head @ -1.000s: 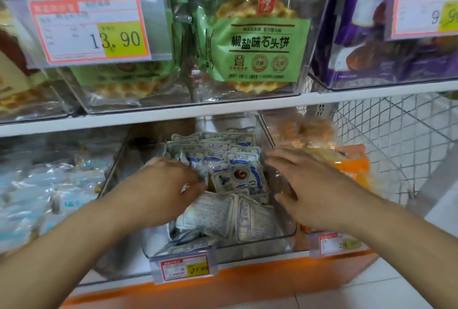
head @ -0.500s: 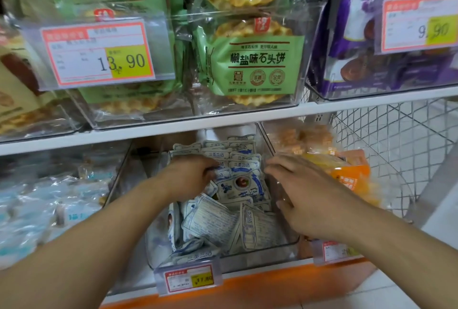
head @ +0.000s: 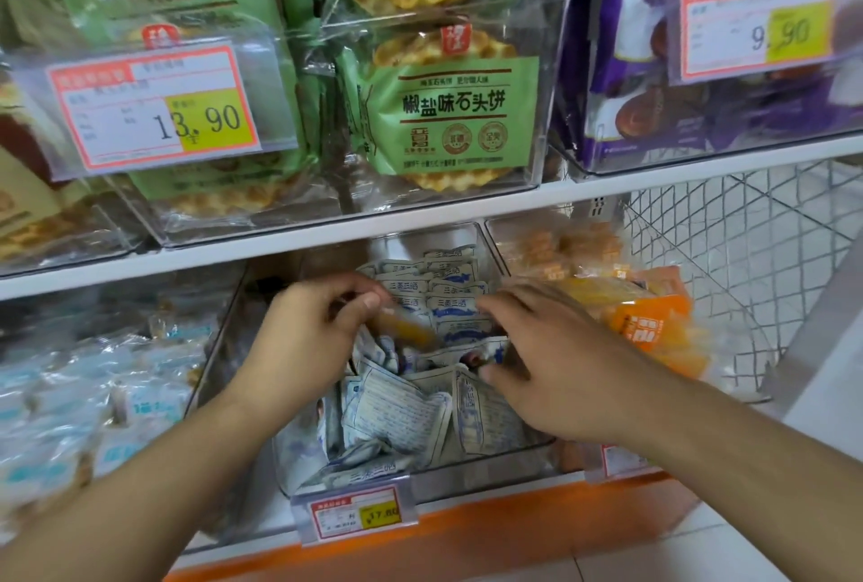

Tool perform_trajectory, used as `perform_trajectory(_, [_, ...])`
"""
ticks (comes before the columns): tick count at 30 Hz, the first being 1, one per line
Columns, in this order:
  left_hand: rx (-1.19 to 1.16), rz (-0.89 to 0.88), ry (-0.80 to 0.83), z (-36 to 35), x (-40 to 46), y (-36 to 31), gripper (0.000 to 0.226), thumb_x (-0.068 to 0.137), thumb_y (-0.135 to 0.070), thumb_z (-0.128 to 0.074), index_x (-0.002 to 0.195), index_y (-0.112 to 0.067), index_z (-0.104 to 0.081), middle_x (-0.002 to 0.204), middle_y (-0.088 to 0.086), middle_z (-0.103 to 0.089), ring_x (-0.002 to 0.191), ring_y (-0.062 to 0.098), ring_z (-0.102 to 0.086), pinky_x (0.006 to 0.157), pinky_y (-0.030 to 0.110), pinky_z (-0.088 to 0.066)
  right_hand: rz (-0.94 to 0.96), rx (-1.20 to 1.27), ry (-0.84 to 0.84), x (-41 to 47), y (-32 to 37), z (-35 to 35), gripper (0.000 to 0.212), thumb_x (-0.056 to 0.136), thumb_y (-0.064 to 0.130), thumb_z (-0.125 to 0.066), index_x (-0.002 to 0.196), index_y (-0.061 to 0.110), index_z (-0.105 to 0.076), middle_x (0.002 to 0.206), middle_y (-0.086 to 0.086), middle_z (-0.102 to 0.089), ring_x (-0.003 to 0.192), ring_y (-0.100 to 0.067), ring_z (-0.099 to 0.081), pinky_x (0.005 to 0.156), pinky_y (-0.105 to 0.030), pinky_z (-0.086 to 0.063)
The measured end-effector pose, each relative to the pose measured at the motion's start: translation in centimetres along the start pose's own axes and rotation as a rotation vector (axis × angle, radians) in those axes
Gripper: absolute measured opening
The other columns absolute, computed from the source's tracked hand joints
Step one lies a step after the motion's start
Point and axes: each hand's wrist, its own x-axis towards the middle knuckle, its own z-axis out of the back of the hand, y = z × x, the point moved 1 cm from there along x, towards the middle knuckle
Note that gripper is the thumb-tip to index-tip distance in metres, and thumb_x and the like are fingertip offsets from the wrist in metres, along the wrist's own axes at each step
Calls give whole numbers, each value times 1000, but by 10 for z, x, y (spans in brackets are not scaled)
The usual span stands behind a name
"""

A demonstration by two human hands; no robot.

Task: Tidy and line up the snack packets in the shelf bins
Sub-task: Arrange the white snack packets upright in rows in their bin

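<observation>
A clear shelf bin [head: 471,472] on the lower shelf holds several small white-and-blue snack packets [head: 397,418]. The back ones [head: 450,289] stand upright in rows, while the front ones lie tumbled. My left hand [head: 303,343] is inside the bin at the left. Its thumb and curled fingers pinch the end of a blurred orange packet [head: 408,330] that lies across the white ones. My right hand [head: 560,366] reaches in from the right. Its fingers are spread and fairly straight, and they rest on the upright packets at the middle.
The bin to the right holds orange packets [head: 647,324], and the one to the left holds pale blue packets [head: 70,399]. The white shelf board [head: 233,250] hangs close above my hands, carrying green waffle biscuit packs [head: 448,114] and purple packs [head: 691,124]. A wire mesh panel [head: 728,282] closes the right side. A price tag [head: 357,514] clips on the bin front.
My left hand has lifted from among the packets and now pinches an orange packet that was not seen before. My right hand has slid left onto the upright packets.
</observation>
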Motion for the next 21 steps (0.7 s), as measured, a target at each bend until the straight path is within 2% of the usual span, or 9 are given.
perform_trajectory(2, [-136, 3, -72, 7, -15, -15, 17, 99, -22, -65, 93, -33, -76, 91, -19, -75, 88, 2, -69, 80, 28, -54, -1, 88, 5, -3, 9, 3, 80, 101, 59, -55, 163, 35, -11, 169, 9, -18, 156, -14, -12, 125, -30, -12])
perform_trajectory(5, [-281, -10, -79, 9, -37, -36, 16, 96, -18, -66, 95, -29, -77, 94, -12, -75, 89, 5, -70, 81, 21, -54, -1, 261, -44, -7, 18, 7, 74, 97, 57, -64, 158, 45, -23, 161, 19, -36, 146, -8, -36, 119, -33, -36])
perform_trajectory(10, [-381, -125, -42, 7, -55, -64, 20, 90, -13, -67, 89, -30, -77, 93, -4, -75, 91, 16, -70, 80, 22, -53, -21, 533, -172, -16, 21, 15, 87, 89, 40, -81, 155, 54, -25, 153, 29, -43, 136, 5, -44, 112, -23, -36])
perform_trajectory(11, [-401, -142, -30, 5, -58, -70, 19, 89, -14, -67, 88, -30, -78, 93, -4, -75, 92, 16, -70, 81, 22, -53, -19, 570, -195, -18, 20, 15, 82, 90, 33, -82, 153, 54, -33, 146, 29, -52, 130, 8, -51, 107, -16, -39])
perform_trajectory(13, [-431, -142, 11, 1, -61, -80, 18, 89, -19, -66, 89, -32, -78, 97, -7, -76, 97, 14, -71, 84, 27, -55, 1, 614, -259, -23, 13, 17, 50, 93, 20, -78, 134, 44, -64, 118, 22, -73, 110, 7, -66, 90, -10, -48])
perform_trajectory(14, [-436, -122, 42, -2, -62, -82, 16, 90, -24, -65, 94, -35, -76, 102, -11, -76, 102, 12, -71, 86, 30, -56, 15, 597, -302, -26, 8, 17, 32, 96, 16, -75, 120, 36, -75, 106, 20, -77, 103, 4, -70, 86, -16, -53])
perform_trajectory(16, [-369, -82, 85, -6, -60, -81, 22, 90, -38, -64, 110, -44, -70, 115, -21, -72, 111, 4, -67, 90, 32, -55, 34, 522, -433, -35, -7, 20, 22, 100, 17, -66, 110, 29, -81, 108, 20, -78, 106, 3, -70, 95, -27, -56])
perform_trajectory(19, [-238, -52, 102, -12, -57, -70, 33, 94, -40, -63, 126, -45, -61, 123, -30, -65, 116, -8, -60, 96, 29, -54, 34, 238, -614, -41, -37, 33, 31, 101, 19, -56, 122, 30, -77, 121, 21, -72, 120, 0, -63, 111, -30, -47])
perform_trajectory(21, [-117, -38, 134, -16, -56, -60, 35, 96, -40, -63, 130, -45, -58, 125, -32, -62, 115, -11, -57, 95, 22, -51, -66, 83, -547, -40, -59, 36, 36, 101, 17, -56, 133, 26, -70, 128, 11, -70, 123, -15, -61, 111, -44, -47])
